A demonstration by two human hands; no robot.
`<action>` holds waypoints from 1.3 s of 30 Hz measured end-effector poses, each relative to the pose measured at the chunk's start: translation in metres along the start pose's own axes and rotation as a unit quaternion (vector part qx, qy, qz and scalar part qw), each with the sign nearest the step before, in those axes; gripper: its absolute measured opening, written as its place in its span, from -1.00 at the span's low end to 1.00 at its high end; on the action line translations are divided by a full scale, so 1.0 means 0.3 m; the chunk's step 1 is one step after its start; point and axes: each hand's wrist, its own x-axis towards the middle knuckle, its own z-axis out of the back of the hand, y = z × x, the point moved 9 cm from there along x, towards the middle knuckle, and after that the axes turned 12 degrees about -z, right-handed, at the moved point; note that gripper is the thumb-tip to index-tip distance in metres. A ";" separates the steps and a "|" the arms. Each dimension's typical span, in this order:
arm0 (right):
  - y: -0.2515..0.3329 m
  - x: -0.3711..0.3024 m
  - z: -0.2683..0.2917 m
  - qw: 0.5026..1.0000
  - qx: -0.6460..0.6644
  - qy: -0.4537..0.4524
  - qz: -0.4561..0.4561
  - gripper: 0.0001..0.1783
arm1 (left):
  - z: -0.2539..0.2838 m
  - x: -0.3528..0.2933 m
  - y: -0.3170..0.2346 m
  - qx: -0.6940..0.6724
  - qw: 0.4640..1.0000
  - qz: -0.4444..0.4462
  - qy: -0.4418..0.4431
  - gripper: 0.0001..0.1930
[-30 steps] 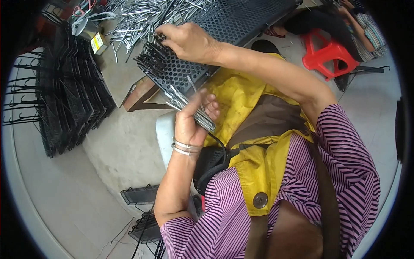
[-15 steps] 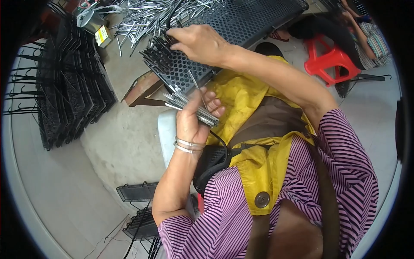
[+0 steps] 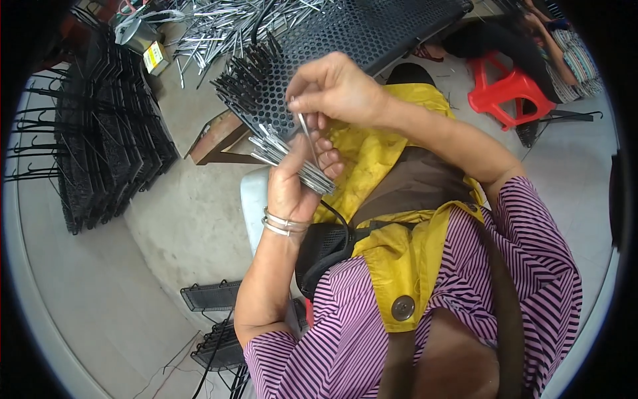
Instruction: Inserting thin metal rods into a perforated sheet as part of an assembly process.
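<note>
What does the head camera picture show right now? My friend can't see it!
A person's left hand holds a bundle of metal rods while the right hand pinches a single rod above it. Ahead is a black panel full of holes, with a rod pile at the upper left; a red stool stands to the right.

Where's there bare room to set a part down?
Black perforated panel: bare stretch between the silver rod pile and its right edge. Floor: patch between stacked black racks and left forearm. Crowded: rod pile, and the panel's left end, packed with dark pieces.
</note>
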 end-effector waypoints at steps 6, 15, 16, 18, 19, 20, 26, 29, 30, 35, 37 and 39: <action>0.143 0.041 0.137 0.962 -0.048 -0.198 0.180 -0.92 | 0.032 -0.003 0.028 -0.013 0.998 0.022 -0.054 -0.76; 0.243 -0.007 0.003 0.767 -0.307 -0.306 0.474 -0.88 | 0.028 -0.010 0.030 -0.017 0.998 0.027 -0.054 -0.77; 0.237 -0.001 -0.017 0.767 -0.331 -0.295 0.463 -0.83 | 0.027 -0.009 0.032 -0.018 0.998 0.029 -0.055 -0.77; 0.214 0.030 -0.059 0.752 -0.422 -0.270 0.428 -0.81 | 0.023 -0.008 0.032 -0.016 0.998 0.030 -0.053 -0.77; 0.186 0.062 -0.091 0.729 -0.509 -0.242 0.389 -0.78 | 0.020 -0.008 0.031 -0.013 0.998 0.030 -0.052 -0.77; 0.169 0.066 -0.100 0.718 -0.528 -0.251 0.377 -0.73 | 0.016 -0.008 0.031 -0.013 0.998 0.031 -0.051 -0.77; 0.131 0.005 -0.046 0.857 -0.364 -0.210 0.299 -0.77 | 0.001 -0.009 0.031 -0.011 0.999 0.044 -0.022 -0.74; 0.031 0.016 -0.072 0.972 -0.219 0.007 0.083 -0.79 | -0.022 -0.010 0.029 0.001 0.999 0.044 0.016 -0.72; 0.012 0.008 -0.075 0.994 -0.099 0.038 0.025 -0.87 | -0.037 -0.014 0.031 0.010 0.998 0.043 0.037 -0.72; -0.025 0.013 -0.024 0.999 -0.028 0.031 -0.021 -0.90 | -0.046 -0.003 0.022 0.015 0.998 0.026 0.055 -0.70; -0.017 0.017 0.009 0.997 -0.075 -0.005 -0.007 -0.92 | -0.035 -0.002 0.014 0.010 0.999 0.021 0.039 -0.71; -0.011 0.022 0.026 0.997 -0.074 -0.004 -0.008 -0.93 | 0.001 -0.001 0.011 -0.003 1.000 0.017 -0.005 -0.72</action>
